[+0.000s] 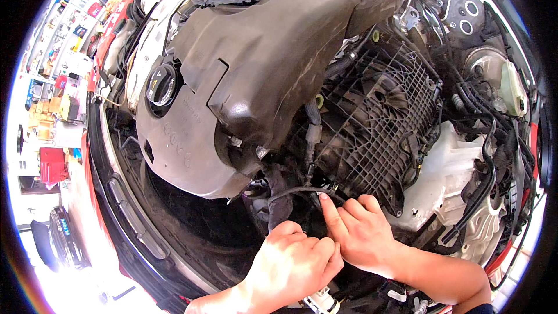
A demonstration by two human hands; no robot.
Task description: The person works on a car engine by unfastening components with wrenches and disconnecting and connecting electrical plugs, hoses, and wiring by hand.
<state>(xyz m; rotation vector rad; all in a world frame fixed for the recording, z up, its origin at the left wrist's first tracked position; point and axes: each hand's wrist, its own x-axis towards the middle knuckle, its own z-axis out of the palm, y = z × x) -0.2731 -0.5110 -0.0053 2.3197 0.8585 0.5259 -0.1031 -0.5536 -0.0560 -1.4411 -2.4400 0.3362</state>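
My left hand (pixel 293 261) is closed low in the engine bay, its fingers curled in beside the lower end of a thick black hose (pixel 279 197). Whatever it grips is hidden. Close against it, my right hand (pixel 366 235) has its index finger stretched forward, the tip by a small dark fitting at the end of a thin curved black hose (pixel 296 191). The other right fingers are curled, and their hold is out of sight. Just ahead lies the ribbed black plastic housing (pixel 378 116). A white plastic fitting (pixel 322 301) shows below the left hand.
A large grey-brown engine cover (pixel 261 52) with a black oil cap (pixel 163 85) fills the upper left. To the right stand a white plastic reservoir (pixel 447 157) and black hoses (pixel 488 163). The car's front edge (pixel 139 215) curves along the left; loaded shelves (pixel 64 40) stand beyond.
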